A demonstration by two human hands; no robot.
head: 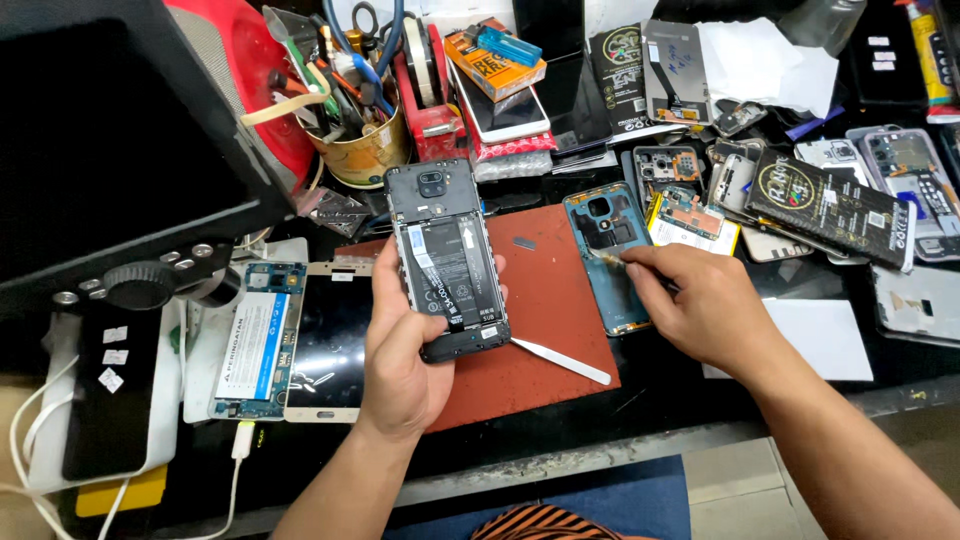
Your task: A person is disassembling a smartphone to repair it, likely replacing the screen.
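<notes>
Bright, even overhead light; sharp focus, slight edge distortion.

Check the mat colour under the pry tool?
Brick red mat, white pry tool lying on it; head view.

Mat (555, 300) lies on workbench (640, 400), centre. Left hand (405, 350) holds opened phone (450, 262) above mat's left part. Pry tool (562, 361) rests on mat, just right of phone's lower end. Back cover (605, 250) lies at mat's right edge; right hand (700, 300) on it, fingertips touching cover's middle. Disassembled phone (255, 340) and screen panel (330, 340) lie side by side left of left hand. Tool cup (360, 150) stands behind phone; tape dispenser (430, 90) right of cup. Phone parts (830, 190) spread behind right hand.
</notes>
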